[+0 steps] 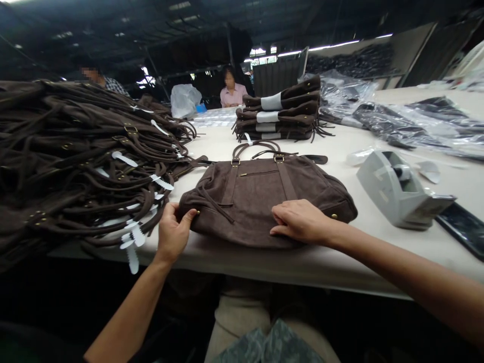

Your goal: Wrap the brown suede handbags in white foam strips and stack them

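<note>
A dark brown handbag [255, 194] lies on the table in front of me, its handles pointing away. Two straps with brass-coloured buckles run down its front, and a short zip sits between them. My left hand [174, 229] grips the bag's lower left corner, thumb on top beside a small brass stud and fingers curled round the edge. On the lower right part of the front panel rests my right hand [298, 220], its fingers curled in and pressed on the fabric. Whether those fingers pinch anything is hidden.
A big heap of brown bags [75, 166] with white tags fills the left. Further back stands a stack of folded bags [280, 113] with pale bands. To the right are a tape dispenser [401, 189], a phone [463, 227] and plastic-wrapped bags [419, 123]. Two people are beyond the table [340, 262].
</note>
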`<move>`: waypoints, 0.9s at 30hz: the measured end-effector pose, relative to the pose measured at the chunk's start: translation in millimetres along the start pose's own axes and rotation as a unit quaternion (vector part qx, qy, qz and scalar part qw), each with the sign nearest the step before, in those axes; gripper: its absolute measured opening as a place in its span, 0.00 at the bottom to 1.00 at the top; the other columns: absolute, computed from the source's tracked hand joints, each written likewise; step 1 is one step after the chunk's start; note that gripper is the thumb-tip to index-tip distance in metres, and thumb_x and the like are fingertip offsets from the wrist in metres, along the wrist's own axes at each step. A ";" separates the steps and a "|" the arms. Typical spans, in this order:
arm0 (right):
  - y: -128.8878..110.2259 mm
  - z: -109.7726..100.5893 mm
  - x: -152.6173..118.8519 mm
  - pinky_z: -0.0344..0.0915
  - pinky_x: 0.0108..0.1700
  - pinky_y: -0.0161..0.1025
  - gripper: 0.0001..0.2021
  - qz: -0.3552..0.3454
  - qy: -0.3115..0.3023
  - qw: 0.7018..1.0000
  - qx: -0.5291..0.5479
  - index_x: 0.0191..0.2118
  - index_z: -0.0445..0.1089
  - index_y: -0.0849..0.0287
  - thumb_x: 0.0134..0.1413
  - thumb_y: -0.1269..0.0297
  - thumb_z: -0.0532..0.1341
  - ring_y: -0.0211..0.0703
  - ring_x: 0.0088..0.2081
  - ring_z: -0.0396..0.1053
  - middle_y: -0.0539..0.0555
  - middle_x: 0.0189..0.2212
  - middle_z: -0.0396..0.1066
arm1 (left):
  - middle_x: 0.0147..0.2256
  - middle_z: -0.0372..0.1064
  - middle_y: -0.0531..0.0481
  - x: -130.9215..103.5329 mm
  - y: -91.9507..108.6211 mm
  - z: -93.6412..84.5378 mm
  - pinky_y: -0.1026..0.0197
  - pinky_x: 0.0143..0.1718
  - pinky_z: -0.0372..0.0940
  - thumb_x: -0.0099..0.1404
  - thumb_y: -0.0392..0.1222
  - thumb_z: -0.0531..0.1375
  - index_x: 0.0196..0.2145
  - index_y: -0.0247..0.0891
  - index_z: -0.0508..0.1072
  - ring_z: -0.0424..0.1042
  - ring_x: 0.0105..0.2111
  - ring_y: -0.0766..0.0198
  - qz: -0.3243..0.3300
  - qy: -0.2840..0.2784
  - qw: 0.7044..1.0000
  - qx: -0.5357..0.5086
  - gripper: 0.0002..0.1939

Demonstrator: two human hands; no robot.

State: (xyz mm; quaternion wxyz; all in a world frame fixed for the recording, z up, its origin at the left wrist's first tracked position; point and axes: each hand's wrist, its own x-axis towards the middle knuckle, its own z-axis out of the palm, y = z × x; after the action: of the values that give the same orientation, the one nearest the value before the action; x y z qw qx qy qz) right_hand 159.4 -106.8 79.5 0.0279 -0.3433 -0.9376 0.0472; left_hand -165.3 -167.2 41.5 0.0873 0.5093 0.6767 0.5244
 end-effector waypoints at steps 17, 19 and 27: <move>-2.3 -14.2 -30.0 0.59 0.42 0.45 0.32 -0.005 0.020 0.997 -0.075 0.39 0.68 0.61 0.47 0.33 0.63 0.53 0.39 0.66 0.59 0.38 0.68 | 0.34 0.60 0.51 33.0 29.5 9.3 0.53 0.46 0.63 0.65 0.49 0.59 0.35 0.38 0.61 0.63 0.37 0.60 0.115 0.200 0.970 0.082 0.13; -1.8 -12.4 -31.8 0.59 0.42 0.45 0.29 0.003 0.053 0.994 -0.097 0.41 0.67 0.61 0.49 0.36 0.64 0.53 0.39 0.66 0.59 0.39 0.68 | 0.33 0.60 0.51 35.5 24.9 7.9 0.54 0.45 0.64 0.64 0.47 0.59 0.35 0.37 0.62 0.63 0.36 0.61 0.107 0.211 0.969 0.066 0.12; 23.8 -28.0 -18.8 0.57 0.34 0.37 0.30 0.054 0.010 0.994 0.092 0.39 0.61 0.56 0.41 0.38 0.69 0.48 0.36 0.68 0.53 0.37 0.69 | 0.32 0.61 0.49 49.3 19.4 13.0 0.52 0.47 0.64 0.61 0.43 0.58 0.33 0.39 0.60 0.65 0.36 0.57 0.095 0.233 0.964 0.085 0.09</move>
State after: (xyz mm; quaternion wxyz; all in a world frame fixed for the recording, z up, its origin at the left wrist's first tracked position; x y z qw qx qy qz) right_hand 191.3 -98.9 104.5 0.0663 -0.3898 -0.9091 0.1312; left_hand -168.3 -121.9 71.9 -0.1668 0.4406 0.6691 0.5749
